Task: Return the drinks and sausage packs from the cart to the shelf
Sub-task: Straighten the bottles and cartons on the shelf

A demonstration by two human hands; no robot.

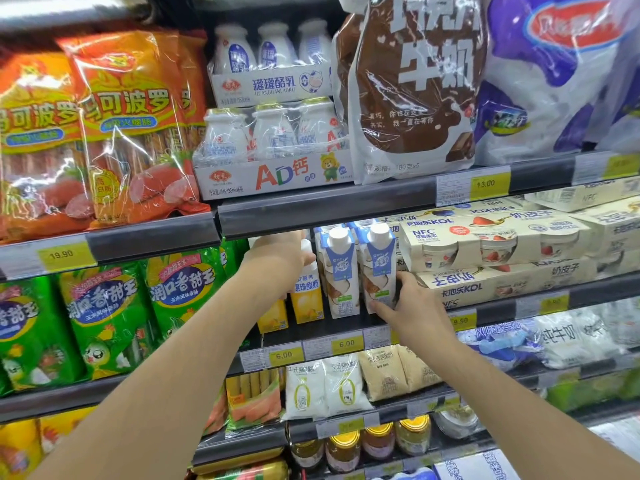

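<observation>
My left hand (277,258) reaches under the upper shelf lip and grips the top of a yellow drink carton (306,299) that stands on the middle shelf (346,329). My right hand (412,306) holds the lower right side of a blue-and-white drink carton (379,268) with a white cap, standing upright on the same shelf. A second blue-and-white carton (341,271) stands between the two. Orange sausage packs (131,133) fill the upper left shelf and green sausage packs (100,320) the shelf below. The cart is out of view.
Cream yoghurt multipacks (502,244) are stacked right of the blue cartons. Bottle multipacks (277,147) and a brown chocolate milk bag (415,98) sit on the shelf above. Yellow price tags (346,344) line the shelf edges. Pouches and jars fill the lower shelves.
</observation>
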